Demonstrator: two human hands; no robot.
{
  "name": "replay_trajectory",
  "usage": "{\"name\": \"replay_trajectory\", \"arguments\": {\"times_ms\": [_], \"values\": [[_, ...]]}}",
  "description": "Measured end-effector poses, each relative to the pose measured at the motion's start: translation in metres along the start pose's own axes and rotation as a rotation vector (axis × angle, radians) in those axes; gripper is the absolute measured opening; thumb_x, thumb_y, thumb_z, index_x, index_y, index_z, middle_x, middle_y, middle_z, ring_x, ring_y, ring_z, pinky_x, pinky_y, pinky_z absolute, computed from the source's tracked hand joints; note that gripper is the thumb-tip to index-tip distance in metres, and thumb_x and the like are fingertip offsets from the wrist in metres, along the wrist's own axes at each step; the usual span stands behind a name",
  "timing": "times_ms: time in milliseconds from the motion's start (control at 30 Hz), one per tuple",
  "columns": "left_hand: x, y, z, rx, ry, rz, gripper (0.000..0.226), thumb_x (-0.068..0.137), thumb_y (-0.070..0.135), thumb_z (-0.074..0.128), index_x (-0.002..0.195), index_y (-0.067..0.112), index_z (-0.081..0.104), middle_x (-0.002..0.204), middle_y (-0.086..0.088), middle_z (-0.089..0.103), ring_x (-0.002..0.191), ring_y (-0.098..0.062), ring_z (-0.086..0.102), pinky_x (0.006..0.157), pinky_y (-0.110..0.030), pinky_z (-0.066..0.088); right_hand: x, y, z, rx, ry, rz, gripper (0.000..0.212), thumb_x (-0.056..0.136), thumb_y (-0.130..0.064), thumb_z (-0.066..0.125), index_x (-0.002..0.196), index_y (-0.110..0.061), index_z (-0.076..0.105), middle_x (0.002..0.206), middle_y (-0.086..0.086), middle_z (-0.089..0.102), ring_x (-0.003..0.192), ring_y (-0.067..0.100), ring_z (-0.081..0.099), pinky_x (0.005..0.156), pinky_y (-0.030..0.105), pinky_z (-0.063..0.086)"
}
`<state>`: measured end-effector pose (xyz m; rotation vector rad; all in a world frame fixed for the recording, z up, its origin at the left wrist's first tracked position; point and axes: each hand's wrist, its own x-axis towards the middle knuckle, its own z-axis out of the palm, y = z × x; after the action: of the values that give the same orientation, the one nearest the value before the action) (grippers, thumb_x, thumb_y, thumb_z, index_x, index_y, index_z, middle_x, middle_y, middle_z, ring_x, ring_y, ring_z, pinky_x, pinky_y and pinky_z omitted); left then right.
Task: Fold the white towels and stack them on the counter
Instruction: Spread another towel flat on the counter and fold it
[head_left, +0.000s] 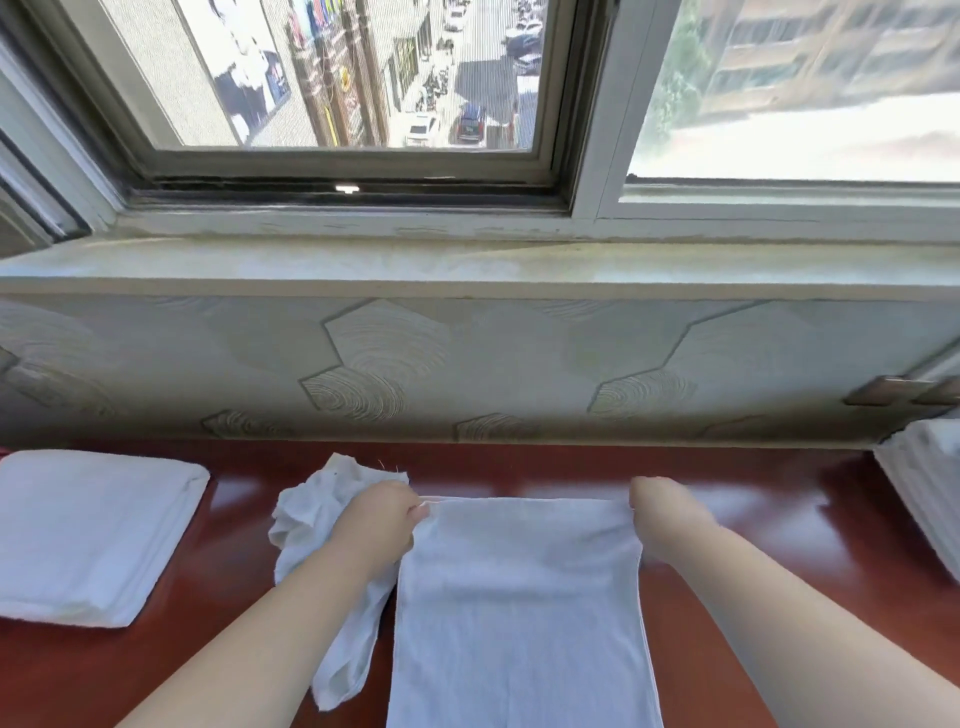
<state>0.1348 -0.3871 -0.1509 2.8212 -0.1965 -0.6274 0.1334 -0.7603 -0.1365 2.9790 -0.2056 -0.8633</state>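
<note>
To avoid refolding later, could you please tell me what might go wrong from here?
1. The left hand, pinching a corner of the flat towel, sits over the crumpled towel, so the fold could snag or drag it.
2. The flat towel's near end runs out of view, so its alignment cannot be checked and the edges may meet unevenly.

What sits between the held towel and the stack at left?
A crumpled towel lies on the counter between the flat towel and the stack, partly under the left hand. It is apart from the stack.
</note>
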Motion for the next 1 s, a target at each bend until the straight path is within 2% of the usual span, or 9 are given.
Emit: {"name": "replay_trajectory", "arguments": {"times_ms": [67,167,300,400,567,733,833,933,1000], "values": [[-0.002,0.011,-0.022,0.003,0.027,0.02,0.029,0.103,0.026,0.05,0.079,0.013,0.059,0.082,0.003,0.054,0.093,-0.023,0.062,0.079,-0.036,0.048,-0.014,0.004,-0.024,-0.055,0.066,-0.044,0.038,0.086,-0.005,0.051,0.118,-0.02,0.064,0.118,0.003,0.063,0.111,0.025,0.062,0.088,0.03,0.053],[-0.005,0.02,-0.058,-0.021,0.184,0.069,0.032,0.103,0.033,0.052,0.088,0.011,0.07,0.098,-0.004,0.064,0.097,-0.025,0.061,0.082,-0.035,0.047,-0.039,0.008,-0.053,-0.121,0.146,-0.103,0.042,0.082,-0.005,0.051,0.115,-0.024,0.068,0.11,-0.002,0.054,0.115,0.024,0.056,0.092,0.03,0.051],[-0.01,0.03,-0.113,-0.025,0.263,0.127,0.032,0.104,0.032,0.053,0.089,0.011,0.072,0.098,-0.004,0.066,0.095,-0.027,0.061,0.083,-0.038,0.048,-0.071,0.013,-0.092,-0.215,0.243,-0.141,0.021,0.083,-0.01,0.055,0.086,-0.029,0.062,0.105,-0.002,0.056,0.108,0.022,0.056,0.092,0.029,0.048],[-0.017,0.035,-0.153,-0.067,0.354,0.141,0.034,0.103,0.032,0.053,0.082,0.012,0.07,0.094,-0.002,0.068,0.092,-0.025,0.061,0.082,-0.041,0.05,-0.086,0.018,-0.123,-0.093,0.414,-0.132,0.03,0.092,-0.013,0.052,0.069,-0.033,0.045,0.09,-0.004,0.053,0.103,0.02,0.058,0.086,0.03,0.049],[-0.034,0.042,-0.19,-0.088,0.456,0.186,0.039,0.103,0.034,0.054,0.07,0.015,0.06,0.081,0.003,0.062,0.08,-0.021,0.058,0.072,-0.039,0.048,-0.103,0.016,-0.161,0.135,0.622,-0.089,0.031,0.102,-0.039,0.056,0.085,-0.019,0.073,0.085,-0.004,0.049,0.092,0.022,0.058,0.075,0.031,0.042],[-0.041,0.049,-0.206,-0.171,0.585,0.175,0.037,0.105,0.034,0.048,0.072,0.026,0.06,0.083,0.011,0.06,0.079,-0.013,0.057,0.069,-0.034,0.044,-0.115,0.021,-0.186,0.334,0.773,-0.08,0.015,0.093,-0.026,0.07,0.08,-0.022,0.066,0.086,-0.005,0.052,0.093,0.024,0.056,0.075,0.034,0.045],[-0.039,0.065,-0.21,-0.177,0.651,0.172,0.035,0.105,0.033,0.046,0.072,0.026,0.055,0.081,0.009,0.056,0.076,-0.013,0.054,0.064,-0.033,0.039,-0.119,0.018,-0.191,0.408,0.807,-0.039,0.015,0.092,-0.016,0.066,0.081,-0.02,0.057,0.086,-0.004,0.053,0.093,0.027,0.056,0.073,0.037,0.046],[-0.035,0.073,-0.213,-0.241,0.688,0.15,0.038,0.105,0.034,0.046,0.068,0.029,0.048,0.078,0.01,0.054,0.071,-0.007,0.049,0.057,-0.029,0.031,-0.12,0.025,-0.194,0.524,0.769,0.026,0.016,0.094,-0.014,0.062,0.097,-0.021,0.048,0.087,-0.002,0.053,0.089,0.029,0.054,0.07,0.036,0.041],[-0.034,0.077,-0.213,-0.242,0.672,0.168,0.037,0.105,0.032,0.048,0.068,0.029,0.046,0.078,0.009,0.053,0.071,-0.006,0.048,0.057,-0.028,0.03,-0.12,0.033,-0.195,0.504,0.699,0.042,0.011,0.093,-0.014,0.06,0.097,-0.023,0.054,0.094,-0.001,0.06,0.092,0.028,0.058,0.073,0.037,0.048]]}}
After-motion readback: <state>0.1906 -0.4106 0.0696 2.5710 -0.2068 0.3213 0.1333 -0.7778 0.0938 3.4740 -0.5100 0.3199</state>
